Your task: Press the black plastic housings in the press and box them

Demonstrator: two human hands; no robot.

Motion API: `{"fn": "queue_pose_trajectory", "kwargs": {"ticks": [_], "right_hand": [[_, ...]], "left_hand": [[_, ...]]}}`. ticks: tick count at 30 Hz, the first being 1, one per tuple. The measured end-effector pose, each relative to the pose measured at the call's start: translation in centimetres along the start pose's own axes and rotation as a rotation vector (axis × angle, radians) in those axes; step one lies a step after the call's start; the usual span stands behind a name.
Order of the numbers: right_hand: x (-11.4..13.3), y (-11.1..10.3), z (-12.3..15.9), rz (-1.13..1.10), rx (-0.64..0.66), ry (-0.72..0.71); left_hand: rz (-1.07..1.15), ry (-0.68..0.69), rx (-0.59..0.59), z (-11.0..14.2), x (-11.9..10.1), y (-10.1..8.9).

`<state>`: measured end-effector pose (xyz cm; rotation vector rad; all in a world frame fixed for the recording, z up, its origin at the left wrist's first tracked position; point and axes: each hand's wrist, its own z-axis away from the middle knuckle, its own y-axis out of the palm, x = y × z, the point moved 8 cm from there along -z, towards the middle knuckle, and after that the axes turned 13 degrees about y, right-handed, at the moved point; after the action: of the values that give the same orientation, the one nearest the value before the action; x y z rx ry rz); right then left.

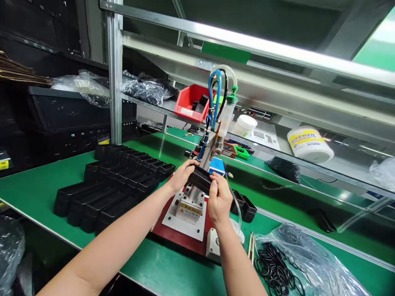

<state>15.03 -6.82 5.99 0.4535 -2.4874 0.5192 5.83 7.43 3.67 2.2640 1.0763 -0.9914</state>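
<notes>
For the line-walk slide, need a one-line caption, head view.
Both hands hold a black part at the bench fixture.

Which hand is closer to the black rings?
The right. The right hand holds the near-right end of the black case, up and to the left of the black rings. The left hand holds the other end, farther from them.

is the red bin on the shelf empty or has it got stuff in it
Not empty: the red bin has black parts in it, visible through its open front.
</notes>
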Motion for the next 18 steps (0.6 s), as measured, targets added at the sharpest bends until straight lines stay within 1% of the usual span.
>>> {"fn": "queue_pose_trajectory", "kwargs": {"ticks": [2,5,7,13,16,18], "right_hand": [[-0.7,0.1,0.1,-0.036,0.031,0.093],[-2.2,0.5,0.4,-0.124,0.087,0.301],[-2.6,0.8,0.4,-0.167,0.115,0.372],[-1.7,-0.1,-1.2,-0.217,0.092,0.355],[-0.9,-0.6,-1.6,-0.218,0.090,0.342],[-0.2,-0.9,-1.2,-0.230,0.099,0.338]], "left_hand": [[0.035,-0.022,0.012,0.2,0.0,0.1],[0.062,-0.042,-0.002,0.6,0.0,0.2],[0.068,-0.042,-0.019,0.6,-0.1,0.3],[0.092,-0.007,-0.077,0.0,-1.2,0.6],[0.083,0.017,-0.109,0.0,-2.3,0.7],[0.066,0.027,-0.118,0.6,-3.3,0.6]]}}
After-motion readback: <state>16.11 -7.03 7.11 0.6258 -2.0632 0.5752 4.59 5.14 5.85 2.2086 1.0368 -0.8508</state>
